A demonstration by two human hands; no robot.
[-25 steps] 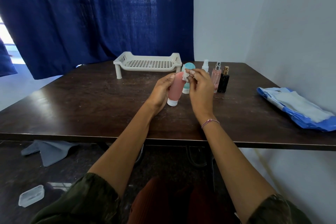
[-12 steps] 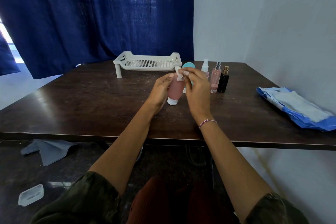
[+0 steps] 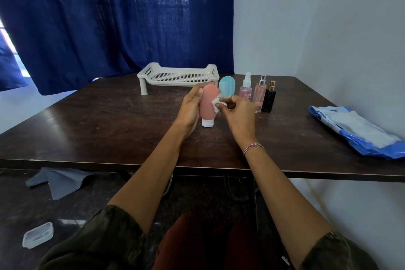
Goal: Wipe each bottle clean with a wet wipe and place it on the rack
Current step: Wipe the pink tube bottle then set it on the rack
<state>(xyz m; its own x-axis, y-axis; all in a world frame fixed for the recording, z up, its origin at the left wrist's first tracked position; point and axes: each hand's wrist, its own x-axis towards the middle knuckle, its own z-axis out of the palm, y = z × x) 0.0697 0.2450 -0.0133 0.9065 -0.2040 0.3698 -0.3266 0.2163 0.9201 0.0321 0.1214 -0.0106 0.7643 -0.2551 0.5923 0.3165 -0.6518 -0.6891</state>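
Mid-table, dead ahead: pink tube bottle [image 3: 207, 105] is upright, white cap down. The cap is on or just above the table [image 3: 109, 129]; can't tell which.
- left hand [image 3: 190, 108] grips the bottle from its 9 o'clock side, fingers curled round the body, thumb up near the top.
- right hand [image 3: 238, 114] pinches a balled wet wipe [image 3: 215, 104] in its fingertips and presses it on the bottle's 3 o'clock flank, about mid-height.

rack [image 3: 178, 75] is at 12 o'clock from the bottle, near the far table edge. No bottle visible on its perforated deck, so zero racked.

The queue sits at 1–3 o'clock of the pink one, in a row running right:
- teal tube bottle [image 3: 227, 86]
- clear spray bottle [image 3: 245, 90]
- pink perfume bottle [image 3: 259, 96]
- black perfume bottle [image 3: 269, 98]

All four stand on the table, none in hand. Can't tell if any has been wiped.

wipe pack [image 3: 359, 131] is at 4 o'clock by the right table edge, open, with a sheet showing.

Judgement: early in the job, with the wipe of the first bottle in hand. All five placements are left, and likely four more wipes.

Off-task, on the floor: grey cloth [image 3: 59, 182] at 8 o'clock, clear plastic lid [image 3: 37, 234] at 7 o'clock.
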